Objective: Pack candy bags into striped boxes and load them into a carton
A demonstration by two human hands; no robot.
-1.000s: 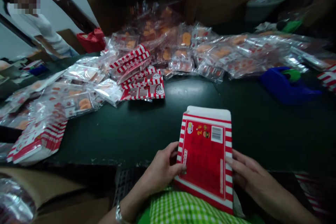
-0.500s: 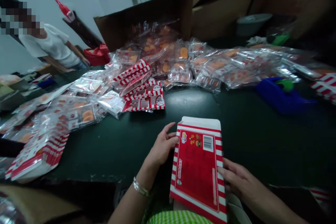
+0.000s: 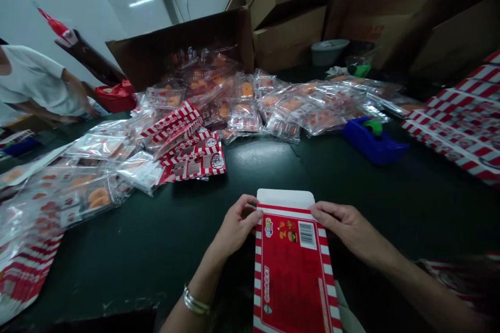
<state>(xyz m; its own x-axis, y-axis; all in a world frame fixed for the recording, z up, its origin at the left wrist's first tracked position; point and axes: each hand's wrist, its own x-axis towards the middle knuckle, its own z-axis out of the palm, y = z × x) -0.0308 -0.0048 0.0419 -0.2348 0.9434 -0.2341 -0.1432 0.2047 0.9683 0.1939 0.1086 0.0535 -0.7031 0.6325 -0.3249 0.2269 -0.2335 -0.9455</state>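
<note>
An open cardboard box [image 3: 156,57] at the far edge of the dark table [image 3: 390,208] spills clear packets [image 3: 242,109] of orange pieces. At the near edge lies a flat striped carton [image 3: 291,270]. The left hand [image 3: 236,226] and right hand [image 3: 346,226] each pinch one of its upper corners, fingers closed just below the white flap.

Both forearms reach forward and converge. The left hand [image 3: 236,223] and the right hand [image 3: 346,226] are palm-down, fingers curled in a pinch.
</note>
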